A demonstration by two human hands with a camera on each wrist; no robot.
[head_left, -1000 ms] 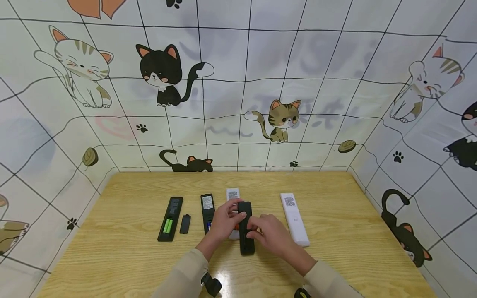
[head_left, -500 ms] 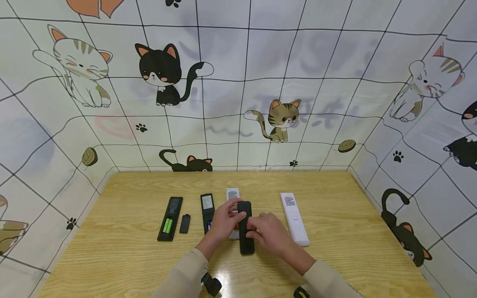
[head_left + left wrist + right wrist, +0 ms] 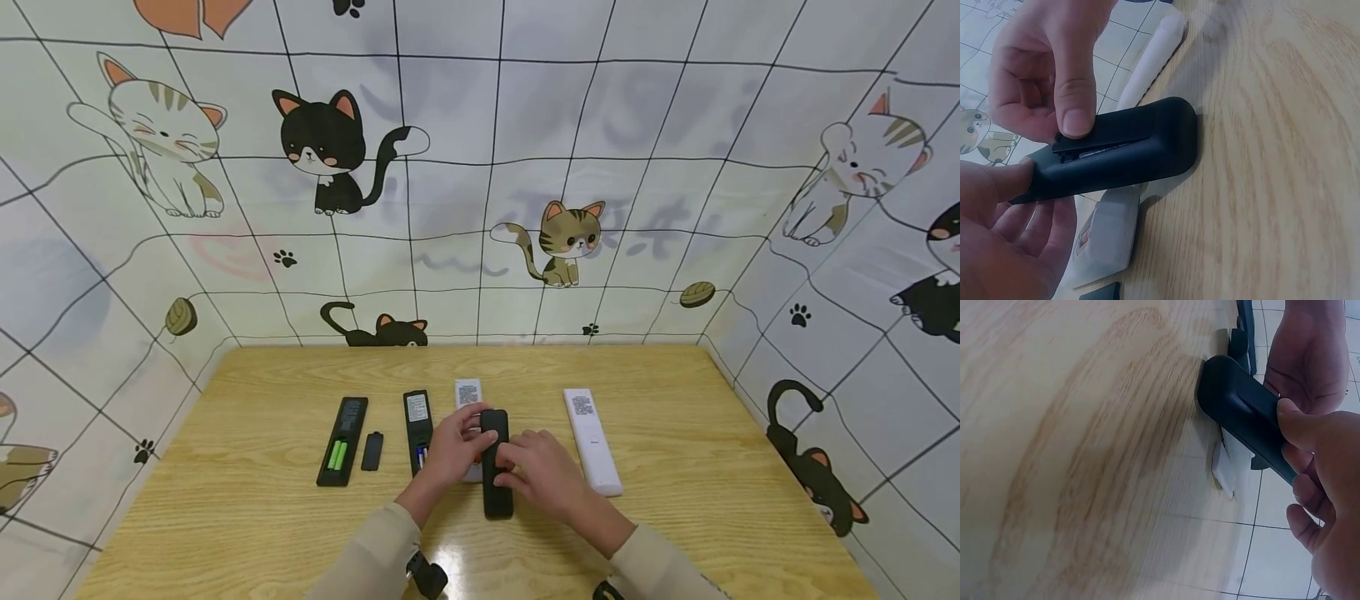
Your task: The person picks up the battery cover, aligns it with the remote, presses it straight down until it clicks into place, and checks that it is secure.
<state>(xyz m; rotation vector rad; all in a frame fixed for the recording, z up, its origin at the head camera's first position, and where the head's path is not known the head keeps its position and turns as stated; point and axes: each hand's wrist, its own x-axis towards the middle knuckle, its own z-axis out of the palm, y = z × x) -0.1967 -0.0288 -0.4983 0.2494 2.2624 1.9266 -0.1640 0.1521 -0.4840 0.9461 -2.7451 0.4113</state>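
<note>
My left hand (image 3: 452, 447) grips the far end of a black remote control (image 3: 498, 496), its near end tilted down to the table. At the remote's back, my right hand (image 3: 546, 468) pinches the battery cover (image 3: 1119, 129) with its thumb on the cover's end. In the left wrist view that end stands slightly raised, and a thin strip of what looks like a battery (image 3: 1099, 151) shows in the gap. The right wrist view has the remote's rounded end (image 3: 1217, 384) close to or touching the tabletop; contact is hard to tell.
Left of the hands lie a black remote (image 3: 342, 442) with green batteries, a loose black cover (image 3: 372, 451) and another black remote (image 3: 417, 421) with its compartment uncovered. Behind my left hand is a white remote (image 3: 468, 392), partly hidden. Another white remote (image 3: 592, 442) lies to the right.
The held black remote has shifted slightly toward me, both hands moving a little with it. The other remotes and the loose cover have stayed put.
</note>
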